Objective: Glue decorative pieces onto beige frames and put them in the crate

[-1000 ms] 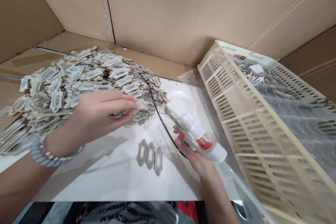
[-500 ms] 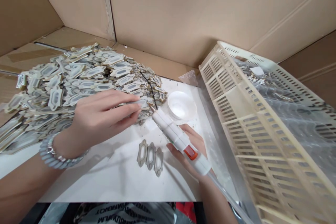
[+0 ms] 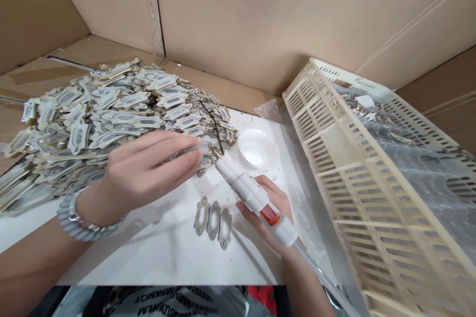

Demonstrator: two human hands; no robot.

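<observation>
Grey, elongated, frame-shaped plates (image 3: 78,136) lie heaped behind and left of the left fingers. Left hand (image 3: 152,163): thumb and fingers pressed together on one thin grey plate (image 3: 205,144), its end jutting rightward past the fingertips. Nearer the body than those fingertips, three grey plates in a row (image 3: 213,220) lie side by side. Over the last second, a white plastic tool with an orange-red insert (image 3: 243,185) has swung leftward, bringing its thin tip to the held plate; contact is unclear, but the plate looks positioned for tip work. Right hand (image 3: 273,242): fingers wrapped around the tool. Beyond them sits a round white dish (image 3: 258,151); farther right, a cream slatted plastic crate (image 3: 336,146).
</observation>
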